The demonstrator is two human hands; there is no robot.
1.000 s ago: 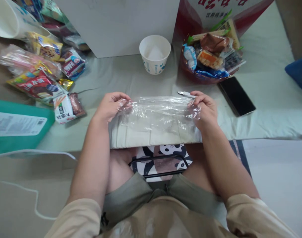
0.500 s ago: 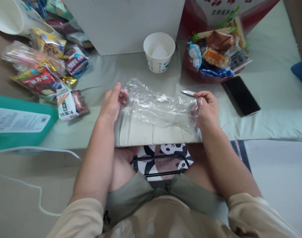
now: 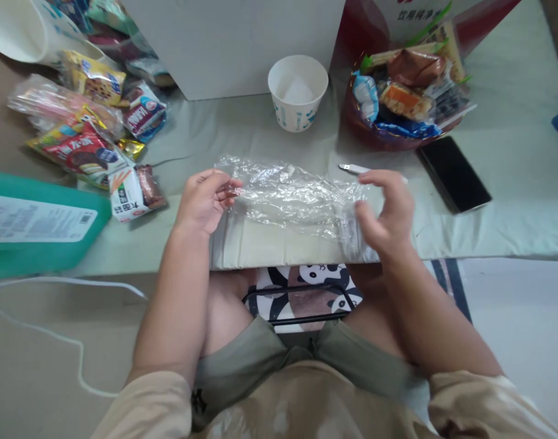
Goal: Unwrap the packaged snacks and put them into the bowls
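While flat on the table (image 3: 489,201) — clear plastic bag (image 3: 292,195) between both hands.

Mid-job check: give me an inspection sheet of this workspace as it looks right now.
Surface: pale green cloth-covered table, wrinkled.
Job's things: clear plastic bag, crumpled, lying flat at the table's near edge.
Clutter: white paper cup; red bowl of snacks; black phone; small white tool; snack packets at left; teal box.
Grips: left hand pinches the bag's left end; right hand open, fingers spread at the bag's right end.
Cables: white cable on the floor at left.
Surroundings: white box behind the cup; panda-print stool below.
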